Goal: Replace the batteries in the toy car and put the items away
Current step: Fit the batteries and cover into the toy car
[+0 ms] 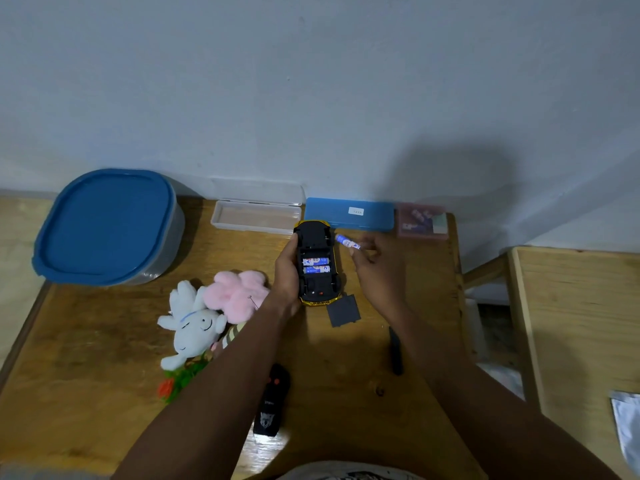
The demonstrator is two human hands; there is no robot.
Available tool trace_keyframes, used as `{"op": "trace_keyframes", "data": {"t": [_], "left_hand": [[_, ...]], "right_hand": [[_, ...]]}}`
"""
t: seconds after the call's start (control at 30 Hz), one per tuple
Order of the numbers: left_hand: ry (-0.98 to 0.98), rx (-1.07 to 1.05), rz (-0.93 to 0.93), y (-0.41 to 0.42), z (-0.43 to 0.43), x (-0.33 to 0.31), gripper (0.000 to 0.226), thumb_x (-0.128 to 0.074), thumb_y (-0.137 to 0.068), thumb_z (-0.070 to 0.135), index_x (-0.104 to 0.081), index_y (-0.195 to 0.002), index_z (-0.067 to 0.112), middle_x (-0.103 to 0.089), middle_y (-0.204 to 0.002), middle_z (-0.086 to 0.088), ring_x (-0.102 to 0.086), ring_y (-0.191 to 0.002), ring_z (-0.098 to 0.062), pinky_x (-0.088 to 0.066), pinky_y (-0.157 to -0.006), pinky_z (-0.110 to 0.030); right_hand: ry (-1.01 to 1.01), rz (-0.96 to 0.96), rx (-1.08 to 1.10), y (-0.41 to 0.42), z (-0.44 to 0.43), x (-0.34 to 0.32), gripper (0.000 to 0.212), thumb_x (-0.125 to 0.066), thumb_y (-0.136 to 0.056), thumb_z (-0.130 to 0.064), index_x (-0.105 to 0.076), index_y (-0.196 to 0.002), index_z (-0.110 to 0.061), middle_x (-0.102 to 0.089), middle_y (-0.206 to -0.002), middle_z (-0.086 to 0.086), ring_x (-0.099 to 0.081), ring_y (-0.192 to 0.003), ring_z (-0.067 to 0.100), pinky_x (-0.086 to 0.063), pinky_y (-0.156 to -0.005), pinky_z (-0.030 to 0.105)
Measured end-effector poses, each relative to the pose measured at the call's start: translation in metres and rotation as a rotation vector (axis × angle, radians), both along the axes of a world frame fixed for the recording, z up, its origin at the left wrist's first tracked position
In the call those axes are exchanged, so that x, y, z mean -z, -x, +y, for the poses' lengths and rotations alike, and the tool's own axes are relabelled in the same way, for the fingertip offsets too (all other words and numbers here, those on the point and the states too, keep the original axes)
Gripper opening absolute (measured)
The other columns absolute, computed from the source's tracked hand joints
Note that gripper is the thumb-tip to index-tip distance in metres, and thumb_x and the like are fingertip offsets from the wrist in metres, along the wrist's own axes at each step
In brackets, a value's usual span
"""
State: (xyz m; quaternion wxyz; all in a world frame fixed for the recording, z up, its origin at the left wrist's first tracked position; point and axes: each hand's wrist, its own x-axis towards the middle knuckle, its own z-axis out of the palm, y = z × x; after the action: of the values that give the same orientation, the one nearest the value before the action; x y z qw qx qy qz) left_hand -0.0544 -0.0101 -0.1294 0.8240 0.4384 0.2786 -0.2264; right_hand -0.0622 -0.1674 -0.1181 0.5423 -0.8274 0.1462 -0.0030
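Two batteries point(316, 265) sit crosswise in the flipped toy car point(313, 233), gripped by the left hand point(286, 271) on the table point(104, 323). Meanwhile the right hand point(377, 271) pinches a third battery point(347, 241) just right of the car, slanted, so I'd guess it needs turning crosswise.

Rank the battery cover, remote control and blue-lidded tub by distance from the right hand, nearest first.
1. Battery cover, just beside the right hand.
2. Remote control, near edge, between the arms.
3. Blue-lidded tub, far left by the wall.
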Motion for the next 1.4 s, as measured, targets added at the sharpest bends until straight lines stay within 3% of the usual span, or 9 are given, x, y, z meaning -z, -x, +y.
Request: {"op": "trace_keyframes", "data": {"t": [0.07,0.27,0.7,0.8,0.93,1.0,1.07,1.23,1.4], "left_hand": [[0.002,-0.002,-0.01,0.002,-0.002,-0.002,0.055,-0.043,-0.099,0.054,-0.075,-0.108,0.011,-0.071,-0.095,-0.013,-0.068,-0.074,-0.029,-0.057,-0.071,-0.038],[0.023,0.05,-0.036,0.014,-0.009,-0.019,0.058,-0.042,-0.099,0.055,-0.071,-0.118,0.009,-0.071,-0.107,-0.019,-0.068,-0.087,-0.032,-0.056,-0.081,-0.042],[0.072,0.063,-0.181,0.053,-0.013,-0.049,0.055,-0.037,-0.102,0.051,-0.072,-0.117,0.012,-0.072,-0.108,-0.017,-0.071,-0.088,-0.028,-0.057,-0.079,-0.04],[0.067,0.054,-0.194,0.06,-0.018,-0.055,0.057,-0.037,-0.101,0.053,-0.07,-0.122,0.01,-0.072,-0.11,-0.017,-0.071,-0.09,-0.029,-0.057,-0.081,-0.041],[0.08,0.045,-0.201,0.068,-0.023,-0.058,0.065,-0.038,-0.1,0.056,-0.061,-0.134,0.006,-0.067,-0.116,-0.019,-0.066,-0.097,-0.031,-0.052,-0.089,-0.043],[0.084,0.056,-0.211,0.071,-0.026,-0.06,0.066,-0.037,-0.1,0.056,-0.057,-0.137,0.005,-0.066,-0.114,-0.018,-0.066,-0.095,-0.03,-0.053,-0.085,-0.041],[0.065,0.072,-0.226,0.073,-0.025,-0.06,0.065,-0.036,-0.101,0.056,-0.058,-0.137,0.006,-0.068,-0.113,-0.017,-0.068,-0.092,-0.028,-0.054,-0.083,-0.04],[-0.012,0.118,-0.232,0.076,-0.018,-0.057,0.064,-0.037,-0.1,0.058,-0.063,-0.133,0.01,-0.071,-0.111,-0.016,-0.07,-0.092,-0.028,-0.055,-0.08,-0.039],[-0.041,0.078,-0.196,0.082,-0.01,-0.046,0.062,-0.038,-0.099,0.057,-0.066,-0.126,0.009,-0.07,-0.107,-0.017,-0.069,-0.088,-0.028,-0.055,-0.081,-0.04]], "right_hand": [[-0.095,-0.015,-0.008,0.008,0.004,-0.01,0.011,-0.071,-0.087,-0.016,-0.067,-0.092,-0.026,-0.066,-0.087,-0.013,-0.061,-0.073,-0.002,-0.046,-0.06,0.016],[-0.126,-0.061,-0.052,0.025,0.01,-0.023,0.014,-0.074,-0.084,-0.014,-0.075,-0.097,-0.02,-0.069,-0.088,-0.016,-0.068,-0.081,0.001,-0.059,-0.073,0.031],[-0.022,-0.278,-0.11,0.055,0.011,-0.046,0.018,-0.077,-0.08,-0.013,-0.072,-0.097,-0.014,-0.074,-0.09,-0.006,-0.069,-0.081,-0.002,-0.055,-0.07,0.018],[0.081,-0.375,-0.029,0.063,0.012,-0.05,0.016,-0.08,-0.079,-0.018,-0.076,-0.094,-0.015,-0.074,-0.087,-0.007,-0.066,-0.071,-0.001,-0.053,-0.066,0.018],[0.142,-0.481,0.013,0.072,0.011,-0.047,0.021,-0.08,-0.079,-0.017,-0.077,-0.098,-0.009,-0.069,-0.097,0.001,-0.065,-0.082,0.009,-0.05,-0.068,0.009],[0.197,-0.504,0.004,0.078,0.009,-0.046,0.02,-0.077,-0.083,-0.022,-0.077,-0.1,-0.01,-0.066,-0.1,0.0,-0.066,-0.085,0.011,-0.055,-0.069,0.021],[0.341,-0.563,-0.042,0.083,0.005,-0.046,0.022,-0.07,-0.088,-0.028,-0.076,-0.101,-0.011,-0.065,-0.103,0.0,-0.066,-0.085,0.013,-0.056,-0.066,0.031],[0.713,-0.716,-0.246,0.089,-0.004,-0.047,0.029,-0.058,-0.095,-0.033,-0.071,-0.105,-0.009,-0.065,-0.109,0.003,-0.061,-0.094,0.021,-0.053,-0.058,0.034],[0.734,-0.596,-0.424,0.086,-0.006,-0.037,0.035,-0.049,-0.098,-0.04,-0.072,-0.11,-0.016,-0.059,-0.12,0.001,-0.056,-0.106,0.02,-0.055,-0.068,0.036]]}}
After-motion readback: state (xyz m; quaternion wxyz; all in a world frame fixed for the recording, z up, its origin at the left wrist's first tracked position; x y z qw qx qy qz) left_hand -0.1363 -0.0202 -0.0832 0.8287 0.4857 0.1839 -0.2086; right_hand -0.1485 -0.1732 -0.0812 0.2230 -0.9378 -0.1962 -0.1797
